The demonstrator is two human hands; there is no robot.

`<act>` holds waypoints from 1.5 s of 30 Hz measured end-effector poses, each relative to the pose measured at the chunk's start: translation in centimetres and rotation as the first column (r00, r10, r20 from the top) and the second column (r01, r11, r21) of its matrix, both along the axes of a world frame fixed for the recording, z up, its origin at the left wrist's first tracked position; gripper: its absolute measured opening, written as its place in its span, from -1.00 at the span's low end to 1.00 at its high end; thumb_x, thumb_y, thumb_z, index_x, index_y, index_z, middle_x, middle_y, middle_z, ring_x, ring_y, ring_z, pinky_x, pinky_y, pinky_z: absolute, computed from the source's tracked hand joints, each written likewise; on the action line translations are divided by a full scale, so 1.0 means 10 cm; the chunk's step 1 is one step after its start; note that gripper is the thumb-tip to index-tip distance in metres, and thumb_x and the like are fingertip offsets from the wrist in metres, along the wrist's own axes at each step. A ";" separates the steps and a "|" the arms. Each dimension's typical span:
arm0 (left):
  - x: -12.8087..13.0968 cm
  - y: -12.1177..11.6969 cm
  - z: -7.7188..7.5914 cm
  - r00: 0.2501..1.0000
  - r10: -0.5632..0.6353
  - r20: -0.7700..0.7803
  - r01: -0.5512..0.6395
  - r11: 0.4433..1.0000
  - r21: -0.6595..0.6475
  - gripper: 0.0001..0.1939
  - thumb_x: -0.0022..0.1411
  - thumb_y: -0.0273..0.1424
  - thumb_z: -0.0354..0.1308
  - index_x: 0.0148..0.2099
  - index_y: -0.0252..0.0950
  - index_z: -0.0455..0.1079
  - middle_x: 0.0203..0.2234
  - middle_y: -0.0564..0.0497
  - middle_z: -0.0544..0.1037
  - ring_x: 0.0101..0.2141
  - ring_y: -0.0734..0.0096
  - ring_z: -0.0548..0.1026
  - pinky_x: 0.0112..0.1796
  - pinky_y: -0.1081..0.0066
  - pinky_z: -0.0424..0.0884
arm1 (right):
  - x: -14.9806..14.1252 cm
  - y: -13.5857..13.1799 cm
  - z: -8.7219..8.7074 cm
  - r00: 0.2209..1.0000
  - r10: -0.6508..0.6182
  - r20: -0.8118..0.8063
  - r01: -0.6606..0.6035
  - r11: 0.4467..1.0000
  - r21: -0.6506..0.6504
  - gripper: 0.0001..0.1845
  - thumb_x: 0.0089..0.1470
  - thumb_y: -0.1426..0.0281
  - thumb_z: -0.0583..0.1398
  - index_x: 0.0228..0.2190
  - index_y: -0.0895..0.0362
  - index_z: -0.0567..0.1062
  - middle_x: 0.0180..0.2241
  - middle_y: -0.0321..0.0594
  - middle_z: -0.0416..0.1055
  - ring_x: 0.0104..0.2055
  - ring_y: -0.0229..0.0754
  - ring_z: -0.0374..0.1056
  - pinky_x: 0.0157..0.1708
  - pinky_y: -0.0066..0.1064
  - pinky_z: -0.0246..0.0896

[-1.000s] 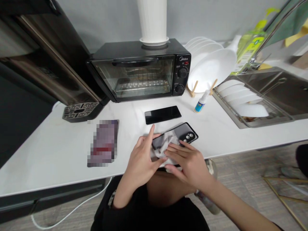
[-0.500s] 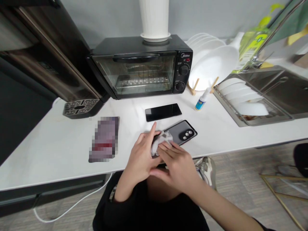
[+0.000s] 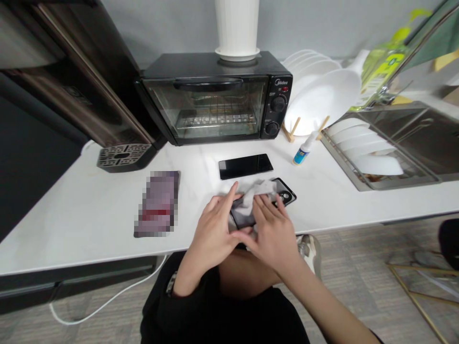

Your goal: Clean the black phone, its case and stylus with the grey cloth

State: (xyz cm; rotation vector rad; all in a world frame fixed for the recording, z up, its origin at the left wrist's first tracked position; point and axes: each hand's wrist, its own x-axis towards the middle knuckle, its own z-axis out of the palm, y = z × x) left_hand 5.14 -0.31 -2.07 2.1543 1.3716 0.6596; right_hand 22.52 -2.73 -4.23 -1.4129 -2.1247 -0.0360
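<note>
Narrow grip of both bare hands on a dark-cased smartphone (image 3: pixel 241 215), near the front edge of the white counter (image 3: pixel 89 210). Left hand (image 3: pixel 215 234) at the phone's left side, thumb and fingers closed around it; right hand (image 3: pixel 274 234) on top, fingers pressing a crumpled white wipe (image 3: pixel 256 190) against the phone's back, close to the camera bump (image 3: pixel 286 195). Contact between phone and counter: impossible to tell, because of the hands. Just beyond, a black phone (image 3: pixel 245 166) lying flat; to the left, a pixelated flat packet (image 3: pixel 157 204). Toward the right, a small spray bottle (image 3: pixel 303 154) beside a wooden stand (image 3: pixel 291 131) with large white plates. In the steel sink (image 3: pixel 412 136), a wire dish rack (image 3: pixel 358 165) with white plates on edge. Farther back, a white pot (image 3: pixel 236 28) on a black Midea toaster oven (image 3: pixel 204 110), with a wire rack (image 3: pixel 218 122) inside the oven.
</note>
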 end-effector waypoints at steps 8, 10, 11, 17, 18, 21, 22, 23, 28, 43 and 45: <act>0.01 -0.01 0.04 0.999 0.039 -0.018 -0.039 0.999 -0.022 0.09 0.22 -0.27 0.39 0.57 -0.07 -0.21 0.29 -0.03 0.44 0.21 0.09 0.32 0.25 0.07 0.26 | 0.42 -0.12 0.09 0.974 0.223 -0.029 -0.224 0.971 -0.082 -0.53 0.39 0.02 0.10 0.01 0.12 0.52 0.01 -0.09 0.64 0.17 0.02 0.51 0.33 0.05 0.20; 0.03 -0.02 0.06 0.999 0.031 -0.021 -0.031 0.999 -0.018 0.09 0.21 -0.25 0.41 0.57 -0.07 -0.19 0.29 -0.02 0.44 0.21 0.10 0.32 0.25 0.08 0.25 | 0.71 -0.02 0.07 0.992 0.103 0.077 -0.100 0.994 -0.040 -0.51 0.43 0.06 0.06 0.10 0.14 0.49 0.09 -0.03 0.60 0.23 0.08 0.47 0.34 0.14 0.15; 0.04 -0.02 0.06 0.999 0.029 -0.026 -0.029 0.999 -0.013 0.09 0.21 -0.26 0.42 0.56 -0.08 -0.18 0.30 -0.02 0.43 0.20 0.10 0.32 0.25 0.08 0.25 | 0.80 0.04 0.06 0.993 0.041 0.115 -0.038 0.999 -0.026 -0.50 0.44 0.07 0.05 0.13 0.15 0.48 0.12 0.00 0.58 0.24 0.11 0.46 0.34 0.17 0.13; 0.01 -0.01 0.04 1.000 0.027 0.000 -0.027 0.999 -0.019 0.03 0.23 -0.30 0.36 0.56 -0.08 -0.16 0.28 -0.03 0.44 0.19 0.12 0.33 0.25 0.10 0.27 | 0.31 0.19 0.10 0.997 -0.066 0.030 0.068 0.995 -0.069 -0.29 0.37 -0.07 0.06 0.07 0.33 0.50 0.12 0.23 0.53 0.25 0.24 0.42 0.32 0.15 0.19; -0.01 0.00 0.03 1.000 0.022 0.011 -0.022 1.000 -0.018 0.02 0.23 -0.33 0.33 0.57 -0.09 -0.16 0.27 -0.05 0.44 0.18 0.11 0.33 0.23 0.10 0.29 | 0.15 0.16 0.12 1.000 -0.024 -0.011 0.023 0.995 -0.093 -0.30 0.36 -0.08 0.06 0.01 0.32 0.53 0.06 0.21 0.56 0.19 0.21 0.46 0.31 0.11 0.21; -0.04 0.01 0.01 1.000 0.003 0.018 -0.003 1.000 -0.002 0.06 0.15 -0.47 0.26 0.57 -0.12 -0.18 0.24 -0.09 0.45 0.16 0.08 0.34 0.18 0.11 0.33 | -0.17 0.01 0.15 0.979 0.152 -0.132 -0.171 0.974 -0.145 -0.37 0.34 -0.08 0.10 -0.09 0.25 0.56 -0.05 0.09 0.61 0.06 0.08 0.53 0.27 -0.02 0.30; -0.04 0.01 0.01 1.000 0.000 0.015 0.000 1.000 -0.001 0.09 0.12 -0.50 0.25 0.58 -0.12 -0.20 0.24 -0.08 0.45 0.16 0.08 0.34 0.18 0.11 0.33 | -0.19 -0.04 0.15 0.966 0.200 -0.162 -0.225 0.962 -0.154 -0.42 0.35 -0.05 0.11 -0.09 0.22 0.56 -0.06 0.03 0.62 0.04 0.04 0.54 0.25 -0.06 0.32; -0.04 0.01 0.01 1.000 -0.001 0.010 0.001 1.000 -0.004 0.11 0.11 -0.51 0.26 0.58 -0.11 -0.21 0.25 -0.07 0.45 0.17 0.08 0.34 0.19 0.11 0.32 | -0.15 -0.08 0.14 0.957 0.225 -0.181 -0.254 0.955 -0.154 -0.49 0.37 -0.01 0.12 -0.09 0.19 0.56 -0.07 -0.03 0.63 0.05 0.01 0.54 0.25 -0.08 0.32; 0.02 0.00 0.05 1.000 0.019 -0.017 -0.019 1.000 -0.010 0.08 0.20 -0.29 0.38 0.57 -0.08 -0.19 0.29 -0.05 0.43 0.20 0.07 0.33 0.23 0.07 0.27 | 0.50 -0.05 0.11 0.993 0.111 -0.036 -0.114 0.989 -0.090 -0.68 0.42 0.20 0.12 -0.01 0.06 0.58 -0.02 -0.19 0.66 0.18 0.01 0.51 0.36 0.08 0.15; 0.01 0.02 0.02 0.999 0.028 -0.024 -0.028 1.000 -0.013 0.05 0.14 -0.47 0.27 0.57 -0.13 -0.13 0.24 -0.06 0.47 0.15 0.07 0.35 0.19 0.11 0.30 | -0.07 -0.10 0.18 0.972 0.220 -0.081 -0.230 0.962 -0.144 -0.54 0.40 0.06 0.10 -0.09 0.18 0.57 -0.15 -0.07 0.65 -0.07 -0.01 0.57 0.27 -0.01 0.29; 0.02 0.01 0.03 0.999 0.035 -0.024 -0.035 0.999 -0.010 0.04 0.19 -0.39 0.32 0.57 -0.09 -0.15 0.28 -0.04 0.45 0.18 0.07 0.35 0.21 0.09 0.28 | 0.13 -0.12 0.19 0.974 0.217 -0.060 -0.224 0.965 -0.139 -0.63 0.42 0.15 0.10 -0.04 0.12 0.57 -0.10 -0.13 0.67 -0.01 -0.02 0.57 0.32 0.03 0.22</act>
